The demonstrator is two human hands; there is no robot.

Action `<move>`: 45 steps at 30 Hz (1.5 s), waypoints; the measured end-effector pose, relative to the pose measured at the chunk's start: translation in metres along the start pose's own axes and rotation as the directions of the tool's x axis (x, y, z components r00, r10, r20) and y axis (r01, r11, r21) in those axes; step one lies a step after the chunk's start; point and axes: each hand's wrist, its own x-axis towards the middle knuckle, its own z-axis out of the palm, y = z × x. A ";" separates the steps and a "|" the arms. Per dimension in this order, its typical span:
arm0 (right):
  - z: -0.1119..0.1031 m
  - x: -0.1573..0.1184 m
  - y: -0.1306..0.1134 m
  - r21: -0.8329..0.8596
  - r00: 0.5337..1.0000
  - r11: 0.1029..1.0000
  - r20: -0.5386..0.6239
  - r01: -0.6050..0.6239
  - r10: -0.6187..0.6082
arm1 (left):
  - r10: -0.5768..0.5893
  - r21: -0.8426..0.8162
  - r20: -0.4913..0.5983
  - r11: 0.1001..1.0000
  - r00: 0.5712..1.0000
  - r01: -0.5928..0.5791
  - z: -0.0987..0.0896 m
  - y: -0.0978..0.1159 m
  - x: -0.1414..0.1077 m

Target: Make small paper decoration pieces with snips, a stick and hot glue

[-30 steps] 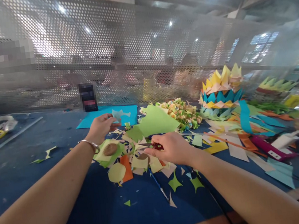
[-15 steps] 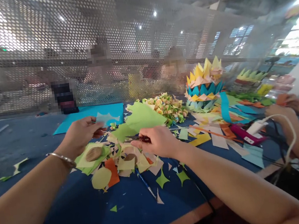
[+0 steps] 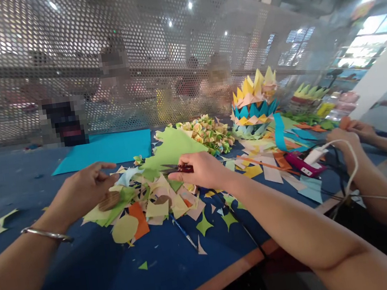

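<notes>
My right hand [image 3: 202, 168] is closed around small scissors [image 3: 184, 167] with dark red handles, blades pointing left over the paper pile. Over the left side of the pile is my left hand [image 3: 87, 190], its thumb and forefinger apart and nothing seen between them. A light blue paper piece [image 3: 128, 176] lies just right of those fingertips. Beneath that hand sits a round brown disc [image 3: 109, 201] on green paper sheets [image 3: 99, 215]. A larger green sheet [image 3: 170, 147] lies behind the scissors. Cut scraps [image 3: 157, 209] in cream, yellow and orange spread between my hands.
A blue sheet [image 3: 104, 149] lies at the back left. Behind the pile are a heap of small folded paper pieces [image 3: 208, 133] and a tiered paper crown [image 3: 254, 106]. A thin blue-handled brush [image 3: 184, 232] lies in front. At right, a co-worker's hands [image 3: 347, 136] are near a pink power bank [image 3: 305, 163].
My left hand has let go of the light blue piece, which now lies on the pile, and has drawn left. The scissors' blades show more clearly. The whole view has shifted slightly.
</notes>
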 end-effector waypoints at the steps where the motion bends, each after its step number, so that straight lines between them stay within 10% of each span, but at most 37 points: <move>1: -0.002 0.000 0.001 0.001 1.000 1.000 -0.001 -0.009 0.009 | 0.002 -0.020 -0.006 1.000 1.000 -0.003 -0.002 0.001 -0.001; 12: -0.045 -0.013 0.069 -0.341 0.940 0.881 -0.212 -0.329 0.268 | 0.075 -0.043 -0.073 0.996 0.995 -0.078 -0.003 -0.001 -0.001; 19: -0.090 -0.062 0.144 -0.518 0.771 0.583 -0.300 -0.626 0.562 | 0.091 -0.036 -0.081 0.995 0.993 -0.094 -0.002 -0.001 -0.003; 26: -0.085 -0.092 0.168 -0.580 0.623 0.353 -0.369 -0.734 0.689 | 0.081 0.003 -0.056 0.997 0.995 -0.081 -0.002 -0.001 -0.003; 45: -0.094 -0.061 0.198 -0.514 0.736 0.551 -0.283 -0.658 0.615 | 0.156 0.022 0.017 0.987 0.988 -0.156 -0.004 -0.001 -0.005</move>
